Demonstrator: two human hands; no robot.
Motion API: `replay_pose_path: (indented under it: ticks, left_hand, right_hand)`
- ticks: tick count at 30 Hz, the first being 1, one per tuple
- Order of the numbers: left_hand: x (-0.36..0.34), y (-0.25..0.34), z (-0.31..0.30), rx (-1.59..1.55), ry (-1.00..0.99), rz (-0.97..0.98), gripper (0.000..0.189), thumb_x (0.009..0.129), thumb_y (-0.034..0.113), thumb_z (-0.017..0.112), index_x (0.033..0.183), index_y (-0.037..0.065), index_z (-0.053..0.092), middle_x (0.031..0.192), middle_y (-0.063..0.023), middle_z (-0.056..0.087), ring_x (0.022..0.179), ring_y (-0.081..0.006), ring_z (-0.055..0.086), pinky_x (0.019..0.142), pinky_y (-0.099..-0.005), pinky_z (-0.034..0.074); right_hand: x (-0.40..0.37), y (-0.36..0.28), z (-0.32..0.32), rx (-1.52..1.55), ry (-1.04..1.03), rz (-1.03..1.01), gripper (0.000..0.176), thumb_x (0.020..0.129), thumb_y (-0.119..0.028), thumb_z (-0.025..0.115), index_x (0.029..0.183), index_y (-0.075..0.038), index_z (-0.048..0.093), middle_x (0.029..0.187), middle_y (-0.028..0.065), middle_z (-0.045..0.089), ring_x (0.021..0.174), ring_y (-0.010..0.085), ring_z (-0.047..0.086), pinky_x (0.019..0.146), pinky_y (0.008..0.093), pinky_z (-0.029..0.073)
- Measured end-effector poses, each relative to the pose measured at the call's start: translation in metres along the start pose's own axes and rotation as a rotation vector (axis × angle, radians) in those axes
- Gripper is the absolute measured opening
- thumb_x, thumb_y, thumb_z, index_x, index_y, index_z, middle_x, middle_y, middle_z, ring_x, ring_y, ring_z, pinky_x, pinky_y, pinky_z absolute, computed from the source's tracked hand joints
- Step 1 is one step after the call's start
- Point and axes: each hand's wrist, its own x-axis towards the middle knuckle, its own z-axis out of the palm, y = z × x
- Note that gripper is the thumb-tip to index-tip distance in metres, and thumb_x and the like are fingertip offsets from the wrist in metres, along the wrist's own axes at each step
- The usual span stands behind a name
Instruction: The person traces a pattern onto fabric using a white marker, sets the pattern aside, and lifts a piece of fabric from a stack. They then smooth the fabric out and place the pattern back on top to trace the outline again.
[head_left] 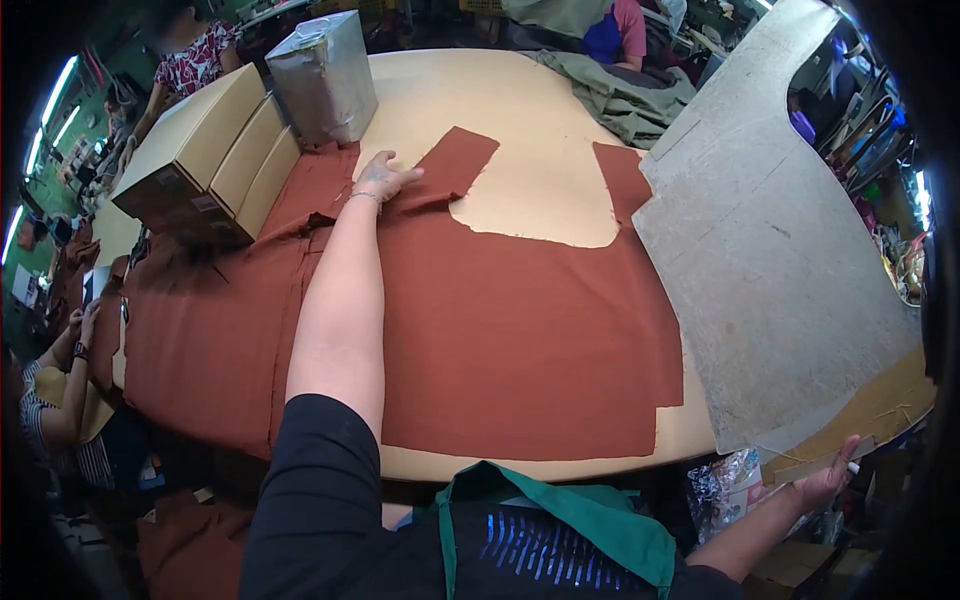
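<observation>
A rust-brown cloth panel point(520, 340) lies spread on the tan table, with a curved cut-out at its far edge. My left hand point(383, 180) reaches to the panel's far left, fingers apart, beside a rumpled fold of the cloth. Low on the right, my right hand point(822, 487) is closed around a small white piece point(853, 467), perhaps chalk. Its fingers are partly hidden by a thin tan edge. Just above that hand, a large grey pattern board point(770, 270) with a curved notch overlaps the table's right side.
Cardboard boxes point(190, 150) and a silvery block-shaped container point(325, 80) stand on the far left. More brown cloth point(200, 330) covers the table's left part. Grey-green cloth point(630, 100) lies at the far edge. Other people sit or stand around the table.
</observation>
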Motion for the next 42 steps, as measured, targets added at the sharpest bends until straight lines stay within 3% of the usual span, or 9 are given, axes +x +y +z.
replay_pose_path:
  ticks: [3,9,12,15,24,28,34,37,42]
  left_hand:
    - [0.006,-0.002,0.001,0.344,-0.151,-0.030,0.064,0.062,0.030,0.073,0.114,0.003,0.048,0.114,-0.0169,0.051,0.108,-0.0281,0.048,0.089,-0.0338,0.039]
    - [0.004,0.010,0.022,0.480,-0.106,-0.111,0.047,0.070,0.023,0.067,0.112,0.009,0.051,0.112,-0.0178,0.051,0.102,-0.0330,0.050,0.084,-0.0384,0.043]
    - [-0.008,-0.002,0.032,0.344,0.469,-0.015,0.030,0.066,0.022,0.069,0.088,0.006,0.056,0.098,-0.0171,0.056,0.091,-0.0306,0.054,0.080,-0.0372,0.043]
    - [-0.036,0.007,0.026,0.293,0.539,0.159,0.067,0.070,0.035,0.065,0.126,0.016,0.034,0.130,-0.0166,0.028,0.119,-0.0359,0.028,0.089,-0.0552,0.032]
    - [-0.128,-0.024,-0.024,0.530,0.231,0.153,0.072,0.068,0.044,0.064,0.122,0.005,0.037,0.115,-0.0233,0.044,0.107,-0.0393,0.042,0.087,-0.0452,0.037]
    - [-0.188,-0.028,-0.046,0.478,0.185,0.037,0.055,0.064,0.038,0.068,0.098,-0.003,0.052,0.091,-0.0241,0.056,0.091,-0.0348,0.053,0.077,-0.0388,0.043]
    - [-0.237,-0.023,-0.015,0.458,0.219,0.030,0.025,0.067,0.018,0.067,0.072,-0.002,0.053,0.077,-0.0193,0.056,0.073,-0.0323,0.054,0.068,-0.0382,0.043]
    - [-0.246,-0.027,-0.012,0.522,0.291,0.194,0.025,0.067,0.017,0.066,0.074,-0.002,0.052,0.079,-0.0201,0.054,0.076,-0.0333,0.052,0.070,-0.0386,0.043]
    - [-0.265,-0.022,-0.023,0.522,0.271,0.243,0.058,0.063,0.016,0.070,0.111,0.002,0.042,0.096,-0.0195,0.051,0.091,-0.0334,0.050,0.079,-0.0368,0.042]
  right_hand:
    - [-0.004,0.000,0.006,-0.023,0.013,-0.006,0.043,0.078,-0.023,0.062,0.105,0.008,0.050,0.106,0.0126,0.052,0.094,0.0191,0.050,0.084,0.0321,0.038]
    - [-0.013,-0.010,0.014,-0.041,0.003,-0.058,0.044,0.078,-0.023,0.062,0.105,0.008,0.050,0.105,0.0128,0.052,0.093,0.0194,0.050,0.082,0.0323,0.038]
    - [-0.014,-0.012,0.012,0.019,-0.013,-0.058,0.045,0.078,-0.023,0.062,0.109,0.008,0.048,0.108,0.0119,0.051,0.095,0.0193,0.048,0.085,0.0324,0.036]
    - [-0.008,-0.010,0.001,0.048,-0.025,-0.036,0.046,0.078,-0.022,0.061,0.111,0.006,0.047,0.109,0.0107,0.050,0.097,0.0192,0.047,0.087,0.0323,0.034]
    - [-0.007,-0.001,-0.006,0.112,0.033,0.105,0.046,0.076,-0.022,0.064,0.109,0.005,0.049,0.108,0.0101,0.051,0.096,0.0197,0.048,0.085,0.0324,0.035]
    - [-0.006,0.007,-0.007,0.057,0.056,0.168,0.045,0.075,-0.020,0.065,0.109,0.004,0.049,0.111,0.0090,0.051,0.100,0.0192,0.048,0.087,0.0309,0.035]
    - [-0.009,0.025,-0.002,0.036,-0.201,-0.261,0.040,0.077,-0.015,0.062,0.112,-0.001,0.048,0.113,0.0061,0.050,0.102,0.0179,0.047,0.090,0.0308,0.034]
    - [0.003,0.037,-0.022,-0.018,-0.145,-0.133,0.039,0.079,-0.019,0.060,0.112,-0.002,0.048,0.111,0.0058,0.051,0.099,0.0186,0.048,0.087,0.0306,0.036]
    - [0.008,0.032,-0.050,0.252,-0.135,0.346,0.039,0.082,-0.025,0.055,0.111,-0.001,0.049,0.107,0.0066,0.054,0.095,0.0187,0.051,0.083,0.0301,0.038]
